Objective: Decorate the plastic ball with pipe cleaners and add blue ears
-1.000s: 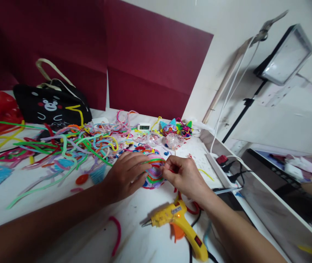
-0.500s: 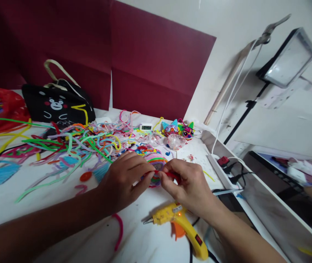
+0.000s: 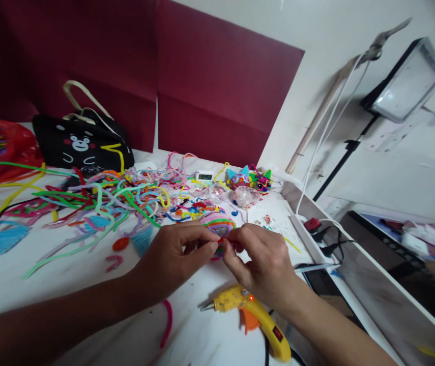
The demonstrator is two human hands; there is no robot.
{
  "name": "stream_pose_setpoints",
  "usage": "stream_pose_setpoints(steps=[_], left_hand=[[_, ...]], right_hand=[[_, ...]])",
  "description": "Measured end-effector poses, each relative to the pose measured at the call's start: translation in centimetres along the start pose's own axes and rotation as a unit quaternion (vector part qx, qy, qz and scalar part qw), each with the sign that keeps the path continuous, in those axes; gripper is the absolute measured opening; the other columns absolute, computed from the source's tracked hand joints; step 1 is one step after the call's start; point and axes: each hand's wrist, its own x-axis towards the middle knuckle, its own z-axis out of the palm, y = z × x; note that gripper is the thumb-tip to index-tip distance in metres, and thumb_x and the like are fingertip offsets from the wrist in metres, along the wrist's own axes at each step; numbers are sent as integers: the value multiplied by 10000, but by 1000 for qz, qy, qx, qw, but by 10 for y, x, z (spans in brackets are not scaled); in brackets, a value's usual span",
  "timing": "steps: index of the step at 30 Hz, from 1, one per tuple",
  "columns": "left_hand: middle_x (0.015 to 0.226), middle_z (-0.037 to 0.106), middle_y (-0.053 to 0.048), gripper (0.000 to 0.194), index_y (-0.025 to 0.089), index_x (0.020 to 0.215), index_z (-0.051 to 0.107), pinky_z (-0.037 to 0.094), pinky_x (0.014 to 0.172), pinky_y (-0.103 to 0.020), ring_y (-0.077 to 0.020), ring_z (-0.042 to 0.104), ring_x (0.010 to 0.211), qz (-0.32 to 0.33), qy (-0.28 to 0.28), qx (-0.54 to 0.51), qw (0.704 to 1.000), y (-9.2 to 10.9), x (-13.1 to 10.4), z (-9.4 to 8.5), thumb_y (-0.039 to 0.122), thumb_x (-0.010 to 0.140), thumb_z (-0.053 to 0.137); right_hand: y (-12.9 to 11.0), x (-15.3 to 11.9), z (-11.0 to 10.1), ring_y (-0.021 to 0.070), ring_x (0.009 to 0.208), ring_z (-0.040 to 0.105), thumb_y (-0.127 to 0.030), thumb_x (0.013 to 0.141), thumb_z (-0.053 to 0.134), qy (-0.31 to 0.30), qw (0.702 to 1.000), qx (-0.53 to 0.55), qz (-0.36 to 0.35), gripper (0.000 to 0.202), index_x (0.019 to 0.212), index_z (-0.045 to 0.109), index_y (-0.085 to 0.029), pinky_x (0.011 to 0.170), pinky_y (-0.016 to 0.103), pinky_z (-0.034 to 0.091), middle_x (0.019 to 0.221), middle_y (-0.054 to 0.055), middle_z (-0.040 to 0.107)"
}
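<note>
I read the clock from where the fingertips meet, with 12 pointing away from the wearer. The left hand [image 3: 179, 255] comes in from 8 o'clock, its thumb and forefinger closed in a pinch on one end of a short red strand [image 3: 223, 239]. The right hand [image 3: 263, 252], from 4 o'clock, pinches the same strand with its thumb and forefinger, the other fingers curled, so the strand sits in the small gap between both hands. Just past it, at 12 o'clock, I see a round striped piece [image 3: 218, 220], partly hidden by the fingers; I can't tell whether they touch it.

At 5 o'clock a yellow glue gun [image 3: 260, 312] lies on the white surface [image 3: 198, 343], its indicator lit and its nozzle aimed toward 9. A pink strand [image 3: 169, 324] rests at 7, and an orange disc [image 3: 120, 244] at 9. Between 9 and 10 I have a tangled heap of coloured strands [image 3: 106, 195], with a black bag [image 3: 82, 145] at 10. Two decorated cat heads [image 3: 261, 181] and a clear dome [image 3: 247, 197] stand toward 1.
</note>
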Motion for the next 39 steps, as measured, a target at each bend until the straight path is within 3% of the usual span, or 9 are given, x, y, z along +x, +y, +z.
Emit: stream_pose_setpoints(steps=[5,18,23,29,32,39], left_hand=[[714,702,-7,170,175,759,739,432,561,-225,-131,590,632,-44,5,-56,997,1,-1,2,235,798,584],[675,693,3,158,177,731,742,435,545,-207,-120,591,610,-39,25,-68,997,0,-3,4,216,786,598],[733,710,-26,185,164,769,745,451,566,-225,-142,608,646,-50,30,-41,997,-5,2,-2,280,786,601],[659,671,-11,168,152,760,733,427,530,-211,-121,567,587,-71,34,-75,994,-7,7,-2,289,759,635],[566,606,20,167,148,794,708,385,474,-194,-95,510,507,-115,8,-161,980,-8,8,-1,295,753,641],[493,521,32,276,144,661,599,249,403,-178,-61,398,433,-209,-69,-285,933,-10,9,1,393,776,635]], right_hand=[[-2,-3,6,114,554,501,-151,877,537,32,999,-10,-16,145,733,550,-165,543,243,369,621,18,561],[-5,-9,19,124,536,520,-167,873,552,81,997,-19,1,123,751,569,-175,531,263,366,597,8,569],[-6,-1,6,92,512,489,-240,865,576,23,985,116,129,87,835,634,-183,508,222,374,638,-10,609],[1,10,-7,85,522,461,-230,811,586,-59,912,294,280,115,730,634,-164,498,200,369,576,-33,537],[5,9,-5,84,532,465,-206,779,595,-64,889,339,302,80,729,631,-156,512,197,382,586,-36,535],[3,8,-2,93,544,481,-253,787,619,-69,889,353,285,113,742,647,-153,509,207,389,602,-18,570]])
